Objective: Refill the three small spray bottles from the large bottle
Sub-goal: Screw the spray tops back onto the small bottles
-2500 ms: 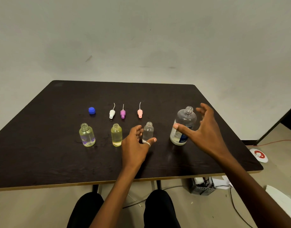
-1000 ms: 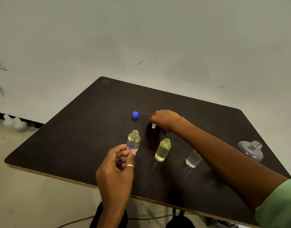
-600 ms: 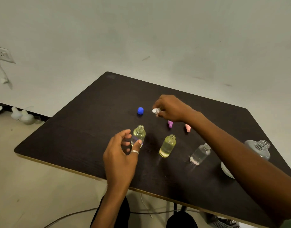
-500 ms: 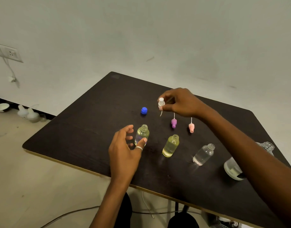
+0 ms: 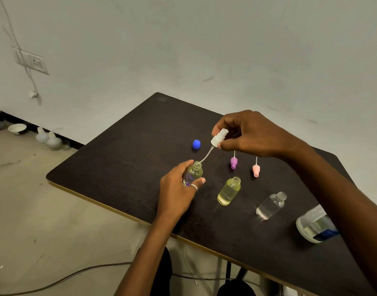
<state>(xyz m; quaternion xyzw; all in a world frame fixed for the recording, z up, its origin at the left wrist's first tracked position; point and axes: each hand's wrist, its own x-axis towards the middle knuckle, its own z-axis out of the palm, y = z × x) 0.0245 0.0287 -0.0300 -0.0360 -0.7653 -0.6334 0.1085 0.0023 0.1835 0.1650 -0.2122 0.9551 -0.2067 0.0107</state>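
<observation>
While the left hand grips the leftmost small bottle with thumb and fingers curled round its body, that bottle stands open-necked on the left part of the tabletop. It looks well filled with pale liquid. Just behind it lies a blue cap. Above and to the right, the right hand pinches a white spray head, tilted, with its thin tube slanting down so the tip sits at the bottle's mouth. Further right, a purple spray head and a pink spray head stand on the tabletop, apart from any bottle. In front of them are a yellow-filled bottle and a clear bottle, both uncapped. At the far right the large bottle is partly hidden by the right forearm, with some liquid low inside.

Judging by the levels, pouring seems done and the closing step is in hand, starting with the first bottle. The next move calls for feeding the tube straight down the neck, bringing the head upright over the thread, then twisting it tight while the left hand keeps the bottle from turning or tipping.
</observation>
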